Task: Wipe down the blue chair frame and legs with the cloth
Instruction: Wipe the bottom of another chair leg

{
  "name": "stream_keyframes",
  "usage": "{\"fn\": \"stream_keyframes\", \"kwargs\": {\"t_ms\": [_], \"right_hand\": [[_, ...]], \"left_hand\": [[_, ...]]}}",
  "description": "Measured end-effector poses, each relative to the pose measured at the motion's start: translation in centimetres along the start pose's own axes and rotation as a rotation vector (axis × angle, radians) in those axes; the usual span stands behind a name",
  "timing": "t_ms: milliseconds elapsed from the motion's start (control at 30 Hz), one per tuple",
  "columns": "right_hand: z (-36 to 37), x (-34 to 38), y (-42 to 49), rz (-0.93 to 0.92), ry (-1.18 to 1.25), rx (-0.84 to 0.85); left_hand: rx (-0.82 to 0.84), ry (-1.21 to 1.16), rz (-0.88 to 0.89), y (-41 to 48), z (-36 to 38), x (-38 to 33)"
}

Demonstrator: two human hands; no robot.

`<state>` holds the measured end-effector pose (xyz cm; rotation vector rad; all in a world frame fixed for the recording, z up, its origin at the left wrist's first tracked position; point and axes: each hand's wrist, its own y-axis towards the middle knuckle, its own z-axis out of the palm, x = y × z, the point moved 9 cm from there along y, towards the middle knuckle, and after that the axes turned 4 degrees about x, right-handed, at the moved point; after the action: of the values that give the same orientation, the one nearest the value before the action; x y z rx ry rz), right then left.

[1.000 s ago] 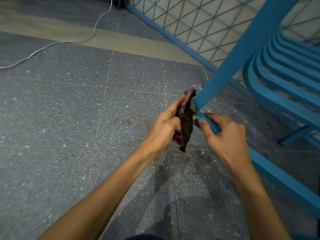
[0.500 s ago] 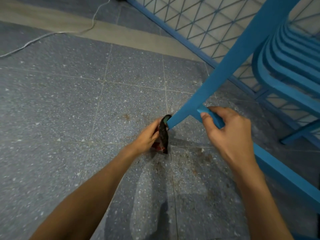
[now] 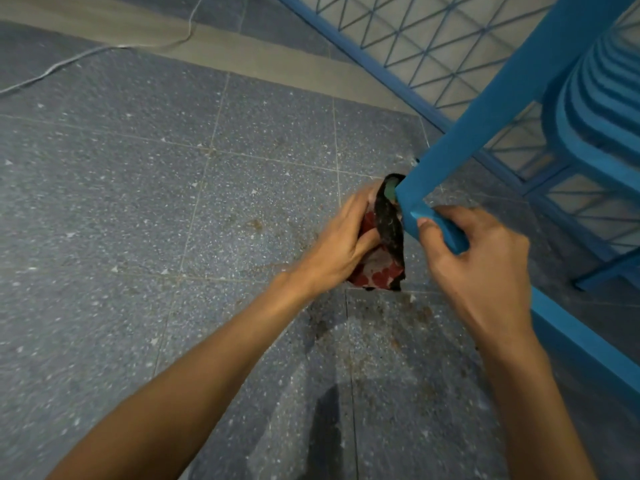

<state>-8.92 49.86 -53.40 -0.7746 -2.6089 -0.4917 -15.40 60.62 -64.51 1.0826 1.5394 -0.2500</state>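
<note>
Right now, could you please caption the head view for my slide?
Left hand holds a dark red-patterned cloth against the blue chair leg while the right hand grips its rail.

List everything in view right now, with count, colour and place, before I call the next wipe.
chair: one, blue, right side; a bar slants down to a corner at centre, slats at far right
cloth: one, dark with a red-and-white patch, against that corner
floor: grey-blue speckled tiles, throughout
band: one, beige, across the floor at top
stains: several, brown, on the tiles below the hands
cable: one, white, on the floor at top left
lattice panel: one, blue frame and mesh, top right behind the chair
left hand: one, centre, holds the cloth
right hand: one, right of centre, grips the chair's lower bar at the corner
</note>
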Motion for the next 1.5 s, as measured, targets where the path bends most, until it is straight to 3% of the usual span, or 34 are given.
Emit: {"fn": "stream_keyframes", "kwargs": {"t_ms": [267,533,700,867,1000,1100,1267,1400,1500], "right_hand": [[0.1,0.2,0.2,0.013,-0.025,-0.022],[0.2,0.3,0.2,-0.004,-0.028,-0.007],[-0.1,0.3,0.1,-0.016,-0.037,-0.008],[0.0,0.2,0.1,-0.007,-0.031,-0.018],[0.0,-0.1,0.0,0.001,-0.03,-0.012],[0.0,0.1,0.0,0.001,-0.037,-0.018],[0.1,0.3,0.1,0.006,-0.053,-0.009],[0.0,0.4,-0.1,-0.019,-0.051,-0.016],[0.1,0.3,0.0,-0.028,-0.051,-0.021]], "left_hand": [[0.07,0.145,-0.248,-5.7,1.5,10.3],[0.227,0.238,-0.474,-5.8,0.8,14.0],[0.296,0.388,-0.528,-5.5,0.5,15.1],[0.38,0.525,-0.472,-4.0,-1.1,15.1],[0.427,0.456,-0.527,-4.3,0.3,14.9],[0.323,0.34,-0.572,-4.3,0.8,13.0],[0.146,0.011,-0.268,-0.2,-0.2,2.7],[0.135,-0.027,-0.064,2.3,-1.4,-3.3],[0.144,-0.279,-0.109,1.5,-1.8,-2.1]]}}
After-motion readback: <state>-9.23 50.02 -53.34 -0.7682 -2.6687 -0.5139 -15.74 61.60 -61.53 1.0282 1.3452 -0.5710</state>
